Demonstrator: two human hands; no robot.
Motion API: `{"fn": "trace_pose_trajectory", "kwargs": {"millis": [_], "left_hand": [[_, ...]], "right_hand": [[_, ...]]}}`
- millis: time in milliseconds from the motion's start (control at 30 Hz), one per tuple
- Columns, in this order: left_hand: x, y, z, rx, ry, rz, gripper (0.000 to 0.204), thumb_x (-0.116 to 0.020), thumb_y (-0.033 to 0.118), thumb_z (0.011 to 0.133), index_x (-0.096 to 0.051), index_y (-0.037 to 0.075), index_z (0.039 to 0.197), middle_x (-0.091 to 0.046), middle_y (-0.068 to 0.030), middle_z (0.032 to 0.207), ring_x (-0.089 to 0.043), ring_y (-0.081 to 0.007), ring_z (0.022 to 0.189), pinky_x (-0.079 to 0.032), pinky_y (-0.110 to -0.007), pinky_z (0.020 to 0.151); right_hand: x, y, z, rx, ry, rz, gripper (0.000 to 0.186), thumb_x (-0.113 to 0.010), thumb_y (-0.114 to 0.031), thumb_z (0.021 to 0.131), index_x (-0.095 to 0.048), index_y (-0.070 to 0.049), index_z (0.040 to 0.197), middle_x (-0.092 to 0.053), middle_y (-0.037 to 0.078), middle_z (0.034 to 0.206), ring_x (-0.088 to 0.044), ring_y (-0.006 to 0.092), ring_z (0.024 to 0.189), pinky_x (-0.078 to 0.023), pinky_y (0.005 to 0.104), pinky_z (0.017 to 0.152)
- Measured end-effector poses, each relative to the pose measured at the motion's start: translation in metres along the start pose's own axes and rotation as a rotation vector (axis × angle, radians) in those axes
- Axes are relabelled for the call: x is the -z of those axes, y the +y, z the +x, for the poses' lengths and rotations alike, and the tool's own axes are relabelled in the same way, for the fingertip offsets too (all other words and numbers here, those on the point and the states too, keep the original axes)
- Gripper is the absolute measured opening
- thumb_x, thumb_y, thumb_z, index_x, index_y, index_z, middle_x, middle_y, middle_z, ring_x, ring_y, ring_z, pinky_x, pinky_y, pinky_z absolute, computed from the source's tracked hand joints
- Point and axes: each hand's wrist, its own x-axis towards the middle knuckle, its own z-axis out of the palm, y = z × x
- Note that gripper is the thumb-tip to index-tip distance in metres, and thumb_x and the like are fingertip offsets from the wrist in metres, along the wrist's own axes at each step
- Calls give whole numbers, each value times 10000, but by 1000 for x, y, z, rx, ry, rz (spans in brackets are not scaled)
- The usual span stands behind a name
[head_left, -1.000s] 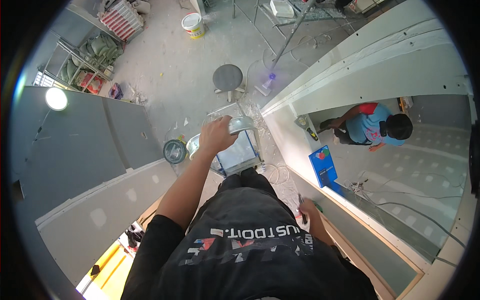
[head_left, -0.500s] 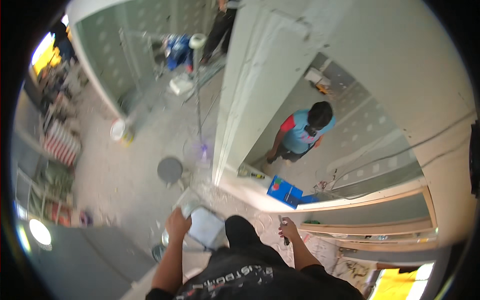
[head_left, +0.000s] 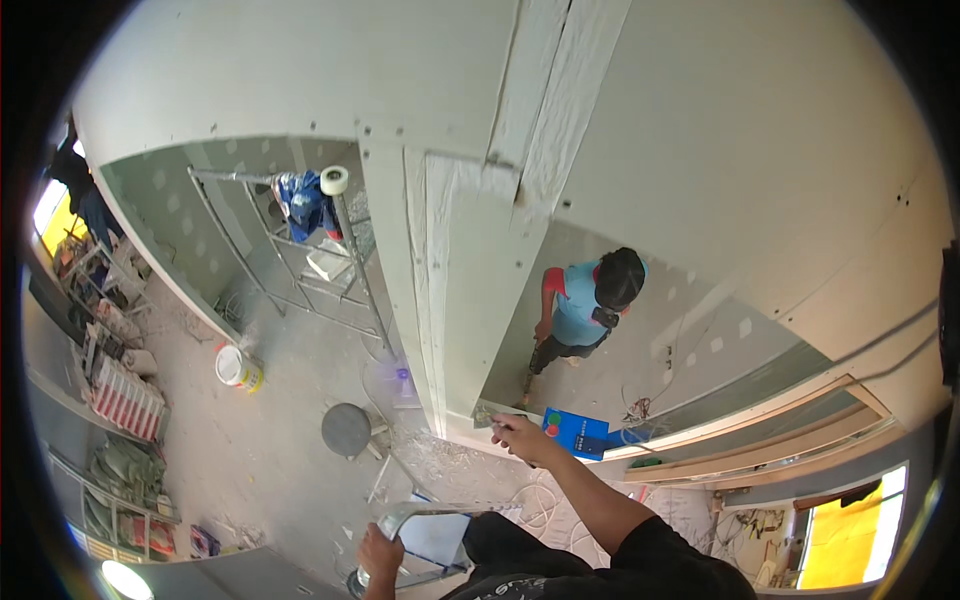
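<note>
Right hand (head_left: 522,436) pinches a taping knife (head_left: 490,411) against the drywall corner (head_left: 440,300); left hand (head_left: 380,550) clamps the ladder rail (head_left: 430,511) below—steady footing advised.

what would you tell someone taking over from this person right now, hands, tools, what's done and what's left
Left hand: gripping the curved metal trough, low by the body.
Right hand: raised, holding a small tool at the lower edge of the drywall panel; too small to tell which tool.
Around: another person works beyond the wall, blue box by the hand, round stool and bucket on the floor below.
Done: vertical seams above look filled.
Left: seemingly the bottom edge at the hand.
</note>
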Motion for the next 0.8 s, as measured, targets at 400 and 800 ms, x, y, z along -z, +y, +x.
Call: {"fn": "trace_pose_trajectory", "kwargs": {"millis": [400, 800], "left_hand": [[1, 5, -1, 37, -94, 25, 439, -721, 311, 799, -561, 44, 1109, -716, -226, 1005, -713, -443, 946, -563, -562, 822], [3, -10, 4, -72, -163, -32, 535, -780, 332, 794, -540, 33, 1167, -718, -240, 1073, -710, -431, 1007, -559, -553, 898]], "right_hand": [[6, -121, -72, 84, -16, -14, 364, -771, -295, 950, -635, 34, 1027, -677, 119, 870, -709, 198, 800, -546, 318, 697], [84, -159, -168, -2, -14, 349, 553, -577, -282, 1069, -342, -100, 1535, -692, 114, 963, -700, 194, 792, -575, 324, 710]]}}
